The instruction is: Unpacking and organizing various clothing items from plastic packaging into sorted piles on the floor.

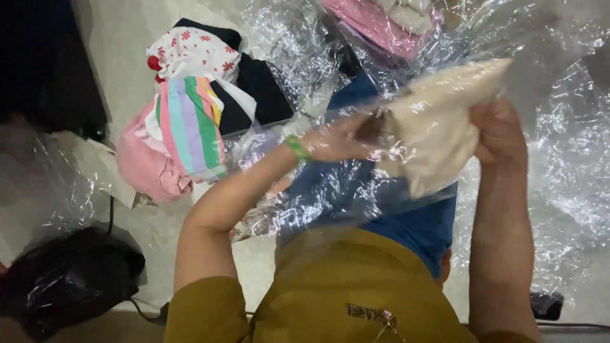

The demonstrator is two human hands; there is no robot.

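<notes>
Holding a Cream Cloth Inside a Clear Plastic Bag

Reaching forward at chest height, both arms are bent at the elbow, forearms angled inward so the hands meet over the lap. The left hand point(337, 141) lies inside or behind a clear plastic bag point(330, 184), fingers stretched toward the cream cloth point(438, 127); the film blurs it, so I cannot tell whether it grips the cloth or only presses against it. A green band point(295, 147) circles that wrist. The right hand point(499, 133) is clenched around the cloth's right edge, knuckles up, thumb side toward the fabric.

The cream cloth sits between the two hands, raised above a blue garment point(419, 228) that lies across the lap. It appears partly within the bag's mouth, the plastic wrapping over its left side.

Further off, a second crinkled plastic wrap holds a pink folded garment point(375, 25). On the pale floor to the left lies a loose pile: a striped garment point(190, 124) in pink, green and lilac, a white piece with red flowers point(190, 54), a pink item point(149, 168) and a dark cloth point(260, 86).

The plastic is thin, glossy and heavily creased; the cream cloth looks soft, matte and folded into a rough wedge.
</notes>
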